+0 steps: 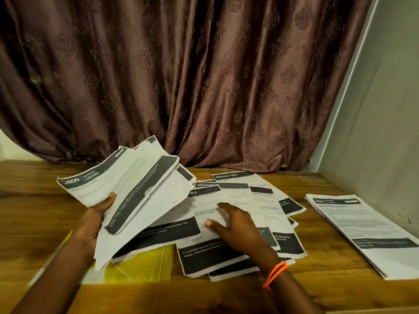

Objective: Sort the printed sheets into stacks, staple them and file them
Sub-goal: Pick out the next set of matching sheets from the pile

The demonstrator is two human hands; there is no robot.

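My left hand (96, 216) grips a fanned bundle of printed sheets (127, 186), lifted and tilted above the wooden table (34, 200); the top sheet has a black header reading "800 KITCHEN". My right hand (235, 225), with an orange band at the wrist, lies with spread straight fingers on a loose spread of sheets (249, 200) in the middle of the table. A neat separate stack of sheets (362, 230) lies at the right. A yellow file folder (145, 261) shows under the lifted bundle.
A brown patterned curtain (204, 87) hangs behind the table. A pale wall (385, 109) closes the right side next to the neat stack. Bare wood shows at the left and along the front edge.
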